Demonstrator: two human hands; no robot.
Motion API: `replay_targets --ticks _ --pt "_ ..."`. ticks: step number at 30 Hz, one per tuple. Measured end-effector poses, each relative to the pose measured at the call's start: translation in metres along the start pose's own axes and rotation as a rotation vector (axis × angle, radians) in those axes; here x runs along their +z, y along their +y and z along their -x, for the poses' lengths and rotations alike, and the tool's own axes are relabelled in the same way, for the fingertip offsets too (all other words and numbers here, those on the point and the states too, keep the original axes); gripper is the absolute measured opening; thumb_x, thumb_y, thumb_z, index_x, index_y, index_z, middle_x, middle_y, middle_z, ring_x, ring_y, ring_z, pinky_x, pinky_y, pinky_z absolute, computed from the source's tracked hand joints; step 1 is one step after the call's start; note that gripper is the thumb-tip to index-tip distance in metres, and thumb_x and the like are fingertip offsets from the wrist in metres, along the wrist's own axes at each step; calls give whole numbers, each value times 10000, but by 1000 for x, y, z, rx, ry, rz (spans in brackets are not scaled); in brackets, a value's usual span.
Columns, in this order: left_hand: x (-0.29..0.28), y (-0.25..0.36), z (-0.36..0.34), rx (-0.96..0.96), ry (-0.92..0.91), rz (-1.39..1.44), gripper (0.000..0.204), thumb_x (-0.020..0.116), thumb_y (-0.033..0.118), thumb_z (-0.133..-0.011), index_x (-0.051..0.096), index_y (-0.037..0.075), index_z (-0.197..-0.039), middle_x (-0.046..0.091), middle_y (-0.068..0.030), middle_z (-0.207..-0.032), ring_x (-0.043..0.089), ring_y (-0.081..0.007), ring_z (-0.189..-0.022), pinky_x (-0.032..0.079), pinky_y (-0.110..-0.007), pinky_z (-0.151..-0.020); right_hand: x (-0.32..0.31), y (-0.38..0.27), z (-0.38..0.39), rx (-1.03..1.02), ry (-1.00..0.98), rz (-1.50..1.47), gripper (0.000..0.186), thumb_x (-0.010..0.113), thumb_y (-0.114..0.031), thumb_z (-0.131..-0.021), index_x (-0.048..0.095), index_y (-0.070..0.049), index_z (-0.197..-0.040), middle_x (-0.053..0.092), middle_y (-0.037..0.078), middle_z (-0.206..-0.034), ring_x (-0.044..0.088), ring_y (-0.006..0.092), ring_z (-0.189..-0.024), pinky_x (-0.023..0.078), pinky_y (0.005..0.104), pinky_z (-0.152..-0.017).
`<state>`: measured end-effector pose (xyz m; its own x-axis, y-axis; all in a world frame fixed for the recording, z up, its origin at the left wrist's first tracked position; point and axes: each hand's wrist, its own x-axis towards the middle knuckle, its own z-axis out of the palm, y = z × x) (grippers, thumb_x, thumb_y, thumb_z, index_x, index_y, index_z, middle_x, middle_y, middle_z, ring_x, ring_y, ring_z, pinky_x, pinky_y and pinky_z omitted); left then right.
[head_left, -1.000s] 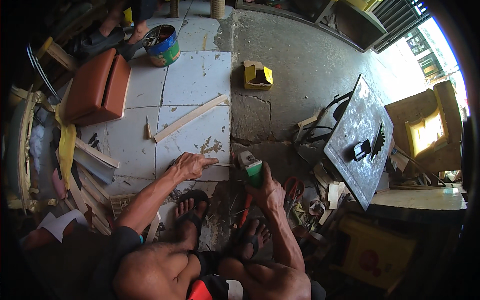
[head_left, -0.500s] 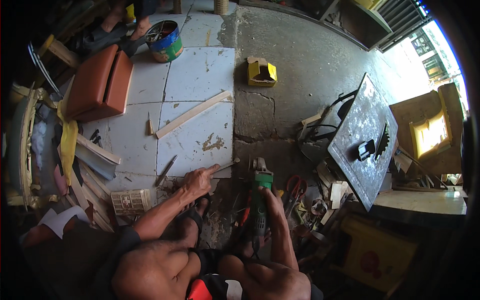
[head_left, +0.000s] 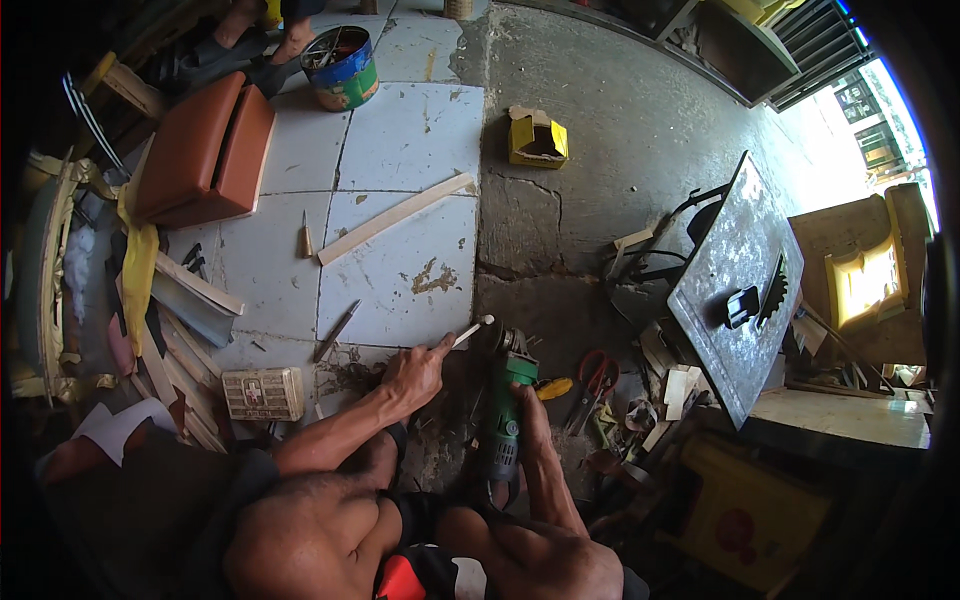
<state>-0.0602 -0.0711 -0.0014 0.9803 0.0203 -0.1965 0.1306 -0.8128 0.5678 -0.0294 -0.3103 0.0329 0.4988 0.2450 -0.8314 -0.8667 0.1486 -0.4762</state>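
Note:
My left hand (head_left: 413,378) is closed around a slim pale stick with a rounded knob end (head_left: 487,320); the kind of thing it is cannot be made out. My right hand (head_left: 532,410) grips a green angle grinder (head_left: 506,425) around its body. The grinder's head and disc (head_left: 508,342) point away from me, just right of the knob. A small gap seems to part the disc from the knob. Most of my right fingers are hidden by the grinder.
A wooden strip (head_left: 395,218), an awl-like tool (head_left: 306,238) and a pen-like tool (head_left: 338,330) lie on the tiles. Red-handled scissors (head_left: 597,380) lie among scraps. A table saw (head_left: 735,290) stands right, a yellow box (head_left: 538,140) ahead, a paint bucket (head_left: 340,68) far left.
The grinder has tilted, its head now nearer the stick's knob. My left hand has moved slightly right with the stick, whose knob end has turned a little. The whole view has shifted slightly.

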Motion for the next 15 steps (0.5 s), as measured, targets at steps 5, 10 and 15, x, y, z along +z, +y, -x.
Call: replay_targets --ticks 5,10,15 --pt "-4 3 1 -6 -27 -7 504 561 -6 -910 605 22 -1411 673 -286 -759 710 -468 -702 575 -537 -625 5 3 3 -12 -5 11 453 597 -410 -967 609 -31 -1214 697 86 -909 704 202 -720 594 348 -635" --pt "-2 0 1 10 -7 -2 492 573 10 -911 614 26 -1401 673 -280 -753 706 -466 -693 569 -535 -612 -2 6 -5 2 -13 5 447 597 -401 -971 606 -28 -1216 697 87 -910 708 205 -726 600 348 -647" --pt "-7 -5 -6 17 -24 13 500 593 21 -905 616 44 -1404 681 -276 -766 705 -463 -703 569 -532 -635 1 3 -2 -28 -4 22 433 595 -385 -974 600 -28 -1219 694 87 -914 704 203 -724 604 355 -655"
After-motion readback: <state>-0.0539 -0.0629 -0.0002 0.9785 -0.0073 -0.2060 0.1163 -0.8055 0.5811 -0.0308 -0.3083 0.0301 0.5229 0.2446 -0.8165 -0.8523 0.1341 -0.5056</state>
